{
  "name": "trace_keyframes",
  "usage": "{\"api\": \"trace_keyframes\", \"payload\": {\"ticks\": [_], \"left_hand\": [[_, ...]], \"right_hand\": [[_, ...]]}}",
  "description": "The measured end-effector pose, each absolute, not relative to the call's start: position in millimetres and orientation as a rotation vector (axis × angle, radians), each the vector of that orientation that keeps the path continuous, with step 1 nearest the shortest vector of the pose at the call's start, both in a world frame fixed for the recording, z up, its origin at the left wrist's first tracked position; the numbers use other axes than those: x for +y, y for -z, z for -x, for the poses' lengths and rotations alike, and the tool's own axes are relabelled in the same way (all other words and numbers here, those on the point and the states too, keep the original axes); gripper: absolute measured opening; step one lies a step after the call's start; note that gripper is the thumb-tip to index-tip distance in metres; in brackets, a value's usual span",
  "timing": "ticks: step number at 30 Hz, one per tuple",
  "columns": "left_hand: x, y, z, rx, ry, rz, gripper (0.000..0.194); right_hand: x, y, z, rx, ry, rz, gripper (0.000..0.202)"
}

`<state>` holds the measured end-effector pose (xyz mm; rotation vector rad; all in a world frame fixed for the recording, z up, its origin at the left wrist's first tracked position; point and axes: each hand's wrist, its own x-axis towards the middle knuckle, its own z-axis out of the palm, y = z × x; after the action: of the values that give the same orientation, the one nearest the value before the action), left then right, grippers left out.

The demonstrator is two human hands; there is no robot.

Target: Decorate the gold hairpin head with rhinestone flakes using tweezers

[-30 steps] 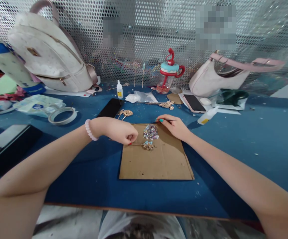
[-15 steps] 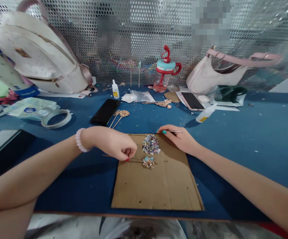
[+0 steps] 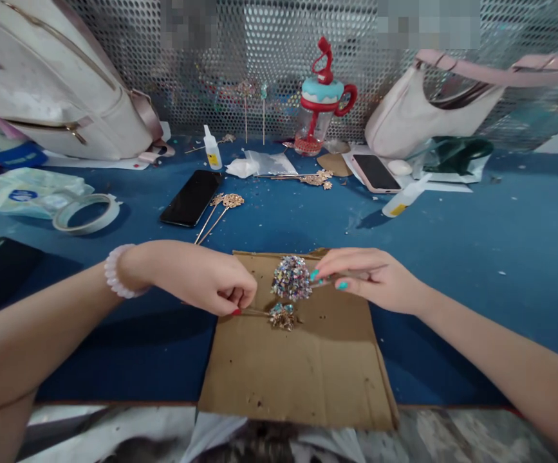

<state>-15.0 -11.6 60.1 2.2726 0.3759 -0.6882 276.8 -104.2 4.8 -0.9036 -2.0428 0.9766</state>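
Cardboard [image 3: 302, 373] probably corrals the gems [image 3: 291, 280] while the left hand [image 3: 201, 276] pinches the pin [image 3: 282, 317] by its stem, steadying it I guess, and the right hand [image 3: 380, 280] pinches a tool [image 3: 351, 274].

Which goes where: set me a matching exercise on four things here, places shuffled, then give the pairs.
Things
1. Gold ornament
2. Sparkly heap
3. Roll of tape
4. Red-handled cup

Places and states
A. On the cardboard, just beyond the ornament's head
B. Upright at the back, before the perforated panel
C. Stem pinched in the left hand's grip
D. Lying to the left of the black phone

Pairs: 1-C, 2-A, 3-D, 4-B
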Motion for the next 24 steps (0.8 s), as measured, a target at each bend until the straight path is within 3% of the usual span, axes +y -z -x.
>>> {"api": "trace_keyframes", "payload": {"ticks": [6,24], "left_hand": [[-12.1,-59.8,16.0,0.384,0.698,-2.272,0.012],[-9.8,-58.0,16.8,0.393,0.713,-2.258,0.011]], "right_hand": [[-109.3,-3.3,-273.8,-2.12,-1.247,0.88,0.02],[-107.9,-7.2,-274.9,-2.221,-1.279,0.867,0.017]]}}
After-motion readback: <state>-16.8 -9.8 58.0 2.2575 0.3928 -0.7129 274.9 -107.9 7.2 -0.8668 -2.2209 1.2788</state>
